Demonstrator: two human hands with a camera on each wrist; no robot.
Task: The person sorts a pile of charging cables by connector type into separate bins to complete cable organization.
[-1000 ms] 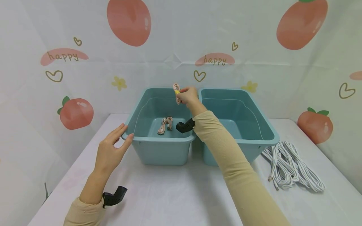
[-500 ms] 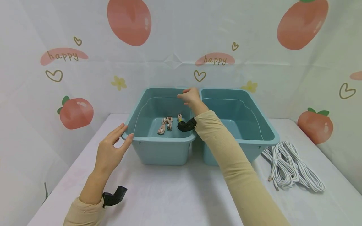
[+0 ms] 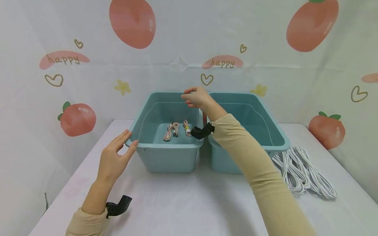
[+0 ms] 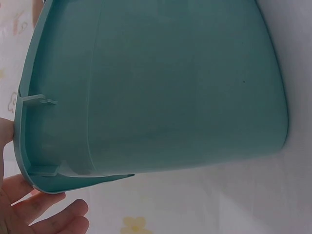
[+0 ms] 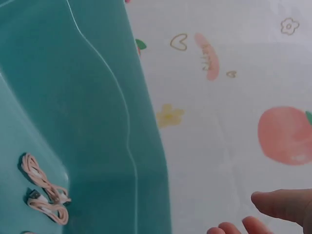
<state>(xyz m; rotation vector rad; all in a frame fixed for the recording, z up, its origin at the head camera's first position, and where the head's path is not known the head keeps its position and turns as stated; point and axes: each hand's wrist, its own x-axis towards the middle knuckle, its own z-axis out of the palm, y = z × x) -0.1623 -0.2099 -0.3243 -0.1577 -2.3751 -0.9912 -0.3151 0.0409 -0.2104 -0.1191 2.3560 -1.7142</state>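
Observation:
In the head view, my left hand [image 3: 113, 162] rests its thumb and fairly straight fingers against the near left corner rim of the left teal bin [image 3: 168, 159]. The left wrist view shows these fingers [image 4: 36, 207] at the rim corner. Above the bin's right rim, my right hand [image 3: 198, 97] is held with fingers apart and nothing between them. Below it on the bin floor lies a coiled pink cable with a yellow tie [image 3: 186, 127]. Left of that lie two more pink cable coils, the longer coil [image 3: 167, 132] and the shorter coil [image 3: 176, 128].
A second teal bin [image 3: 248, 121] stands close on the right, partly behind my right sleeve [image 3: 260, 170]. Coiled white cables [image 3: 307, 173] lie on the table [image 3: 177, 203] to its right. A printed cloth [image 3: 168, 32] hangs behind the bins.
My right hand has let go of the yellow-tied pink cable, which dropped to the left bin's floor. That arm has since shifted slightly right. My left hand stays at the rim.

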